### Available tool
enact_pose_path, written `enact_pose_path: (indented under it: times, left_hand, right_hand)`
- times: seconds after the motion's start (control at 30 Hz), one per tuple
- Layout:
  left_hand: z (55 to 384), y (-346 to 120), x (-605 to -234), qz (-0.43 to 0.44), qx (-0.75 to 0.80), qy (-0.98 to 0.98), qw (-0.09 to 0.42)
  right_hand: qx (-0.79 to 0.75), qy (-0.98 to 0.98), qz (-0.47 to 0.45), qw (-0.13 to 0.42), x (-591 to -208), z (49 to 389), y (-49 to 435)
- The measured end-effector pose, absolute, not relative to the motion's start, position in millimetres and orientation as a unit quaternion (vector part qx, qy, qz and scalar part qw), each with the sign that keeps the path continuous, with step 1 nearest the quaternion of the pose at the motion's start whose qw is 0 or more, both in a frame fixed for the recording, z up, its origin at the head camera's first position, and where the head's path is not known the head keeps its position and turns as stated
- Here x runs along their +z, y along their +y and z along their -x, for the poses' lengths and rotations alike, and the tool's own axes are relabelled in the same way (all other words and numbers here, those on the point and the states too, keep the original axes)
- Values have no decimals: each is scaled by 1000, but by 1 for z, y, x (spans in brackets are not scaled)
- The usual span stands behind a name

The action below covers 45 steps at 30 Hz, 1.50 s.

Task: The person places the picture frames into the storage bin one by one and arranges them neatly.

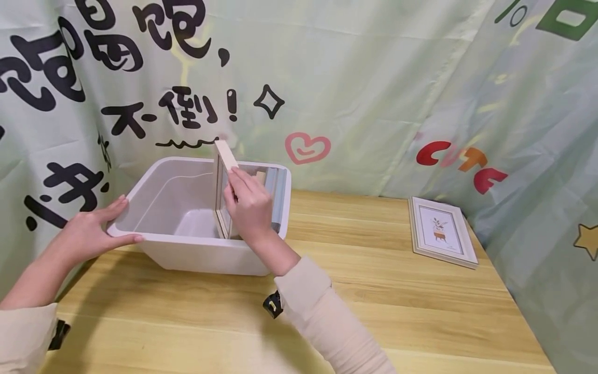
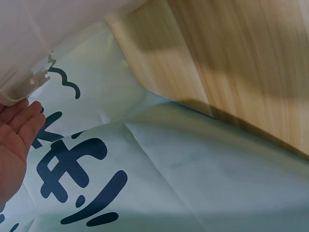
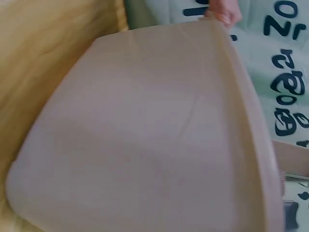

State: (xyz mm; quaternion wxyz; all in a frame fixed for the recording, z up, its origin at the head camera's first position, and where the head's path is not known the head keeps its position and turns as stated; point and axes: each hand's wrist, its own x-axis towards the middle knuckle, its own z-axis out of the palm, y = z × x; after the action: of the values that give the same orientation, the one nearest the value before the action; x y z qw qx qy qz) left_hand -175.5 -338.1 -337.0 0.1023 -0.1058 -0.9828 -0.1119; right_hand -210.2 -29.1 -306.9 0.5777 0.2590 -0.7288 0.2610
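A light grey plastic storage bin (image 1: 205,255) stands on the table, its side filling much of the right wrist view. My left hand (image 1: 89,234) grips its left corner, thumb along the front rim; in the left wrist view that hand's fingers (image 2: 21,118) reach beneath the rim. With my right hand (image 1: 252,205) I hold a pale wooden picture frame (image 1: 226,155) by its upper edge. The frame stands upright, partly inside the bin and partly above its rim. To its right, blue-grey frame-like pieces (image 1: 279,189) stand against the bin's right wall, partly hidden by my hand.
Another picture frame (image 1: 460,252), cream with a plant picture, lies face up on the right of the wooden table (image 1: 355,234). A printed cloth curtain (image 1: 364,104) closes off the back and both sides. Small black objects (image 1: 273,304) show beside the sleeves.
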Motion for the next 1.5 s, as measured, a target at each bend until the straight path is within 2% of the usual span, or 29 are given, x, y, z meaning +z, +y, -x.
enact_pose_path:
  times: [0.4,0.8,1.07,1.3,1.5]
  left_hand:
    - [175,-336,-336,100,-115,-983,99]
    - [174,-336,-336,103,-117,-983,102]
    - [173,-338,-336,103,-118,-982,108]
    - [173,-338,-337,99,-120,-983,98]
    - [175,-338,-338,97,-120,-983,98]
  right_hand:
    - [162,-762,-265,569,-330,197,-29]
    - [39,-781,-205,589,-341,194,-39]
    - [-35,-796,-160,583,-343,190,-47]
    - [-76,-825,-120,547,-340,186,-53]
    - [-98,-844,-127,512,-340,183,-51]
